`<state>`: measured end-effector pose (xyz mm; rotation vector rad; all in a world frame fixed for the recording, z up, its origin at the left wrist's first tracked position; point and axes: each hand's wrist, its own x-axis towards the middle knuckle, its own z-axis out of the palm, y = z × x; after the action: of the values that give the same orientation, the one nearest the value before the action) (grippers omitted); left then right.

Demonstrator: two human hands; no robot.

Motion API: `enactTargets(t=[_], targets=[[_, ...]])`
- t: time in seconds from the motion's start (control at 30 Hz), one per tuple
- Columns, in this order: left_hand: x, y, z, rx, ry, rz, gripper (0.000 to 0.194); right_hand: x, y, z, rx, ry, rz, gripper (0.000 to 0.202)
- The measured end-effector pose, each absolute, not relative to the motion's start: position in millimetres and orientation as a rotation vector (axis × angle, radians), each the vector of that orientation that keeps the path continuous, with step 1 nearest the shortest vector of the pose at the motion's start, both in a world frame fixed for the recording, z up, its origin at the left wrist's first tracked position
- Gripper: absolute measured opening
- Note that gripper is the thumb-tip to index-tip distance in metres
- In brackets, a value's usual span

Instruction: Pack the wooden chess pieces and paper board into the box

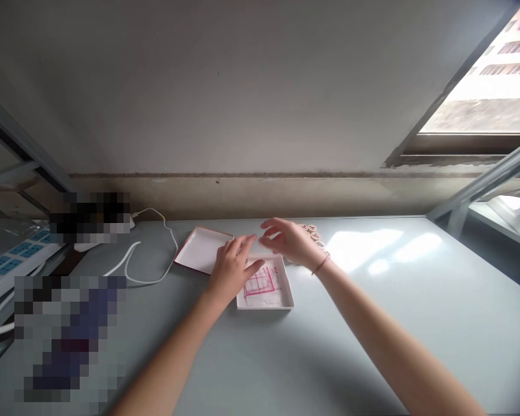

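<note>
A shallow white box (266,304) sits in the middle of the desk, with a folded sheet printed with pink-red grid lines (260,283) inside it. Over its left side hovers my left hand (234,263), fingers stretched out and thumb apart. My right hand (292,240) is above the box's far right corner, its fingers slightly bent and spread, with nothing visible between them. Round wooden Chinese chess pieces (314,234) lie just beyond and right of that hand, partly hidden by it. A small dark mark shows beside my left fingers; I cannot make out what it is.
A box lid (201,248), white inside, lies left of the box. A white cable (156,282) curls farther left, near a power strip (19,257) with blue sockets. Blurred patches cover items at left. Sunlight falls on the desk (398,335) at right, beneath a window.
</note>
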<state>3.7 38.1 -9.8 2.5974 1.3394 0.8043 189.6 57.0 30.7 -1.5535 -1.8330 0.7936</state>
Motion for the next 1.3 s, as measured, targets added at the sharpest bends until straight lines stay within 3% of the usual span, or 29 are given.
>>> enactTargets(t=[0.23, 0.4, 0.63, 0.8, 1.0, 1.3], targets=[[6, 36, -5, 2.357, 1.1, 0.972, 0.019, 176, 22, 11, -1.281, -1.483, 1.152, 0.039], [1, 40, -7, 2.332, 1.157, 0.888, 0.005, 186, 25, 0, -1.343, -1.31, 1.148, 0.04], [5, 41, -18, 2.66, 1.202, 0.609, 0.005, 184, 22, -4, -1.387, -1.597, 0.835, 0.013], [4, 42, -15, 2.742, 1.272, 0.557, 0.003, 179, 17, -4, -1.401, -1.877, 0.662, 0.024], [-9, 44, -7, 2.647, 1.372, 0.443, 0.035, 169, 15, -9, -1.475, -2.119, 0.359, 0.005], [-9, 42, -5, 2.614, 1.38, 0.391, 0.019, 162, 16, -21, -1.483, -2.31, 0.035, 0.006]])
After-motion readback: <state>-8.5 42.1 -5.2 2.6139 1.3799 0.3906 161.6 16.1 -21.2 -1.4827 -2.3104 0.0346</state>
